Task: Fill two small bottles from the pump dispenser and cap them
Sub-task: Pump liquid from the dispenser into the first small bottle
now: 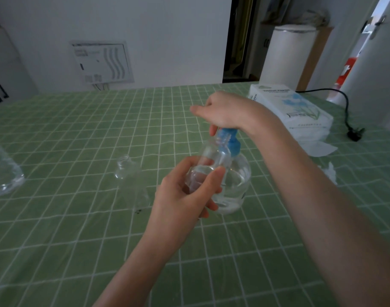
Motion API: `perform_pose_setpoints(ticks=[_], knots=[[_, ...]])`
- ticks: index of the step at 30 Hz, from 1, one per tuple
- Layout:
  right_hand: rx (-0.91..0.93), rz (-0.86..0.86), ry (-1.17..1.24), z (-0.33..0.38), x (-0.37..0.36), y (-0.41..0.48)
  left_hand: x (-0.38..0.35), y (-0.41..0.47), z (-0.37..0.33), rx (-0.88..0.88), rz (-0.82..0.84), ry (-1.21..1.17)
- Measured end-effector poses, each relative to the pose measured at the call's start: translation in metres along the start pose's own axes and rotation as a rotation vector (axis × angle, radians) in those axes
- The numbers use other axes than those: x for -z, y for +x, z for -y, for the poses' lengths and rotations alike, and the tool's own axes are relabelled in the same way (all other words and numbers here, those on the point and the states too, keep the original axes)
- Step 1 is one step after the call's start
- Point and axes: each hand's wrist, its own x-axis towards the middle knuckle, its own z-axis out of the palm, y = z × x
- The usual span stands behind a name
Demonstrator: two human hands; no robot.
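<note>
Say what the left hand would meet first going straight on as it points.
Probably the pump dispenser, just beyond the small bottle that the left hand grips; depth is unclear.

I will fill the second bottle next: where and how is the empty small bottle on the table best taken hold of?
Grip the empty small bottle round its clear body, below the shoulder, coming from the side with the left hand, which is nearest. It stands upright with its narrow neck open, so a side grip probably keeps the mouth free.
</note>
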Motion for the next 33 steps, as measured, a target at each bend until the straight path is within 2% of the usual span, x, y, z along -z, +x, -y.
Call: perform_pose_setpoints(ticks=[13,24,33], knots=[[-0.027,0.079,0.032,-0.006,-0.010,0.005,0.002,0.000,0.001,0.006,0.006,0.026],[0.019,0.010,0.015,-0.002,-0.002,0.003,0.002,0.000,-0.002,0.000,0.018,0.000],[-0.019,0.050,0.055,-0.004,-0.005,0.001,0.001,0.000,-0.002,0.022,0.018,-0.022]])
